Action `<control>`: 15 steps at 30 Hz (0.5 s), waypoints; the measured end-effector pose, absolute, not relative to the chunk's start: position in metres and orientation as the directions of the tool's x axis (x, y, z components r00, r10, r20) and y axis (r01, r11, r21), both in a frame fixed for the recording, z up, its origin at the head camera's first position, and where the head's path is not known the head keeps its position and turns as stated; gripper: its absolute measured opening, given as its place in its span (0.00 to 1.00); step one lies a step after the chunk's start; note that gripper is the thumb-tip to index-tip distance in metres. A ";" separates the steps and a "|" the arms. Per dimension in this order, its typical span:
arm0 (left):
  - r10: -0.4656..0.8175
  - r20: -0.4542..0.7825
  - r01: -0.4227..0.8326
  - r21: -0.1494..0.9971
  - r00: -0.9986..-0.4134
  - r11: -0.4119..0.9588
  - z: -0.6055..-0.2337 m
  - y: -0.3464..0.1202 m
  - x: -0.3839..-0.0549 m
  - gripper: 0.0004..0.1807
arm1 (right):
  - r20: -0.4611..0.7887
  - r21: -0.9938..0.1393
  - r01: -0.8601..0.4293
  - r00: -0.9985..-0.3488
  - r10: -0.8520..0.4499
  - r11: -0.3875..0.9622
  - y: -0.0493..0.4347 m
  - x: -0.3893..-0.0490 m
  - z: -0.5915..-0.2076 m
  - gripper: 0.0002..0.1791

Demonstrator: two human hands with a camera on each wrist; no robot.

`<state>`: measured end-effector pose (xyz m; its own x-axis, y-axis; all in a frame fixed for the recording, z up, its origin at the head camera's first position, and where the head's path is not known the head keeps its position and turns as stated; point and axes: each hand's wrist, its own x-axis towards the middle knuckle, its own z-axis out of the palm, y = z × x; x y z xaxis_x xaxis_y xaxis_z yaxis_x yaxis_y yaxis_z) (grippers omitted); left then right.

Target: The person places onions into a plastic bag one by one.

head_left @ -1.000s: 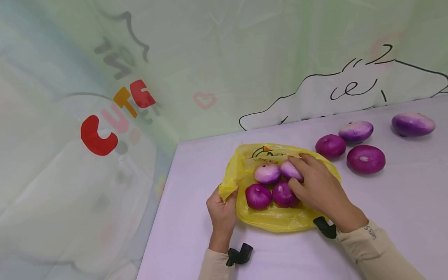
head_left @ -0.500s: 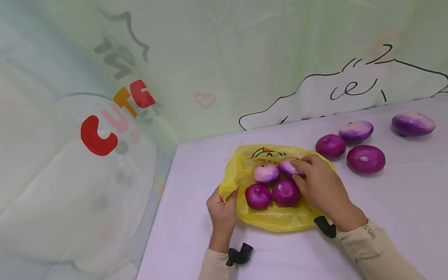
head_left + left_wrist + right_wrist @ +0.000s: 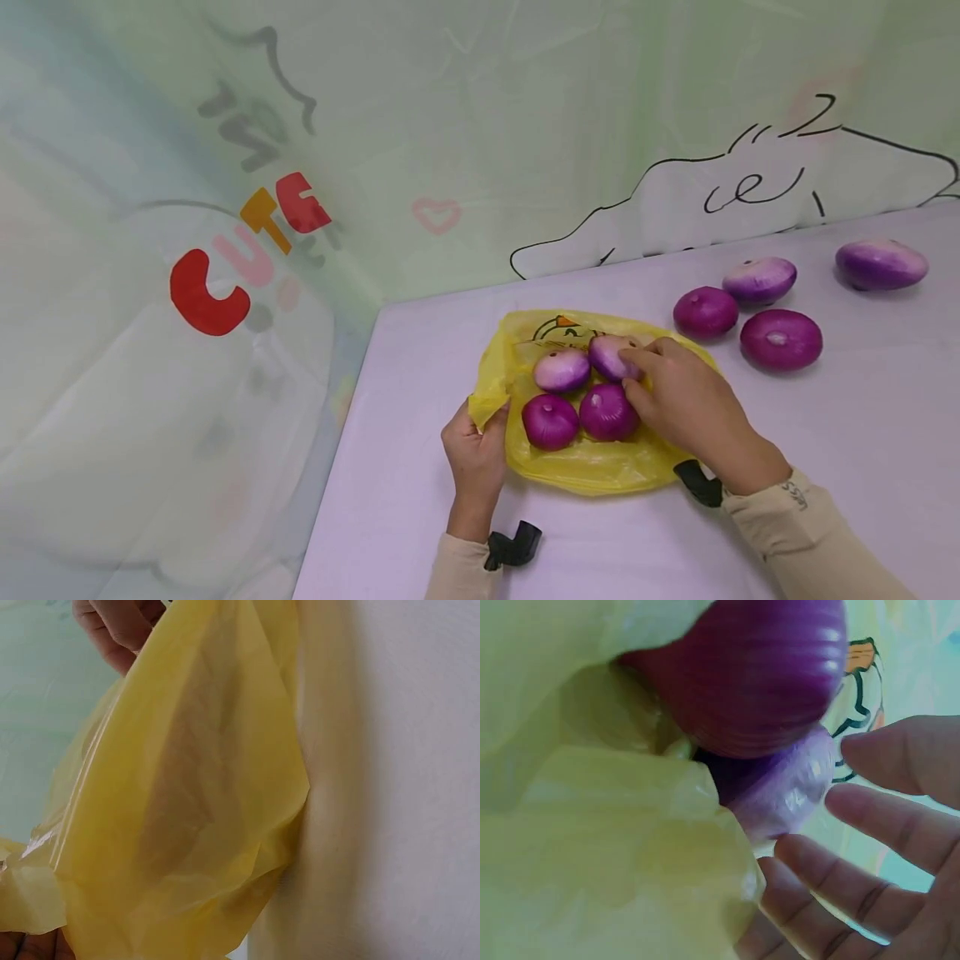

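Here in front of me, the person's left hand [image 3: 475, 458] grips the left side of a yellow bag [image 3: 585, 475], which lies near the tabletop's [image 3: 405, 367] left edge with four onions [image 3: 551, 422] in its mouth. The right hand [image 3: 686, 400] has its fingers loosely spread, tips against the back right onion [image 3: 609, 357] without wrapping it. Four other onions [image 3: 781, 340] sit right of the bag, towards the tabletop's far edge.
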<state>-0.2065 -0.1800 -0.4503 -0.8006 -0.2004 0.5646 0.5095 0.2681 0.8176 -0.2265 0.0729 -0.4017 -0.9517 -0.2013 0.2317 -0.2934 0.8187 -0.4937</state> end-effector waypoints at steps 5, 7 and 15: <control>-0.196 0.563 0.507 0.817 -0.803 0.274 -0.450 -0.180 -0.206 0.09 | 0.289 -0.503 -0.309 -0.940 -0.180 0.807 0.077 -0.223 -0.392 0.21; -0.193 0.564 0.508 0.817 -0.803 0.273 -0.450 -0.181 -0.206 0.09 | 0.353 -0.515 -0.331 -0.923 -0.156 0.791 0.080 -0.223 -0.389 0.19; -0.184 0.560 0.507 0.819 -0.807 0.271 -0.450 -0.181 -0.206 0.10 | 0.483 -0.561 -0.359 -0.874 -0.058 0.746 0.103 -0.223 -0.378 0.20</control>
<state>-0.2055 -0.1809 -0.4501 -0.8075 -0.1839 0.5605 0.5066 0.2706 0.8186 -0.2234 0.1027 -0.3778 -0.8740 -0.0575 0.4826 -0.3587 0.7464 -0.5606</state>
